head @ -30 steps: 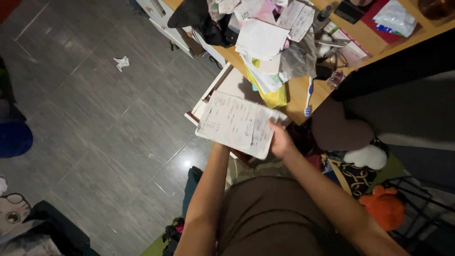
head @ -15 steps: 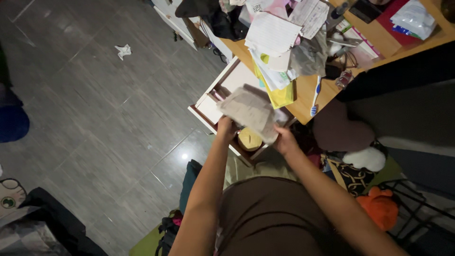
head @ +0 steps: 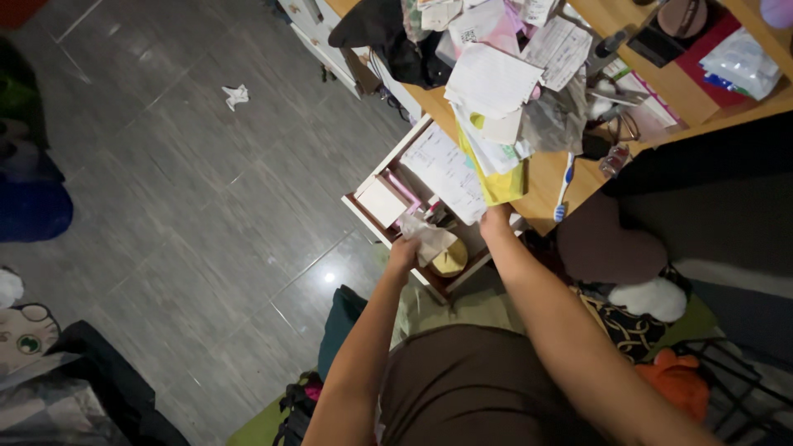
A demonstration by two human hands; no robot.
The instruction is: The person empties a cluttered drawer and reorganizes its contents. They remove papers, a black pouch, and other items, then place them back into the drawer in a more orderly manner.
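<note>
**A:** Only the head view here, looking straight down. The left hand (head: 404, 250) is pinched shut on a crumpled paper (head: 429, 238), greyish-white and creased, held over the open drawer (head: 363, 208). The right hand (head: 496, 221) grips the lower edge of a printed sheet (head: 446, 169), white with rows of small dark print, lying tilted across the drawer's back part and up against the tabletop (head: 545, 177). The hands are apart, one on each paper.

**B:** What's around them, any packaging?

**A:** In the drawer there's a flat pale box (head: 382, 201) at the left, pink sticks just beside it, and a round yellowish tin (head: 450, 259) right under the crumpled paper. On the tabletop sits a messy paper pile (head: 491, 78) with a yellow folder (head: 500, 183) poking out underneath, and a blue and white toothbrush (head: 563, 186) near the edge. Top right is a clear plastic packet (head: 735, 59) on a red patch. A white scrap (head: 236, 96) lies on the grey tile floor (head: 182, 206).

**B:** Different from a moment ago?

**A:** Yeah. Half a second back both hands held one bundle of paper above the drawer. Now it's split: sheet down in the drawer, crumpled piece in the left hand.
</note>
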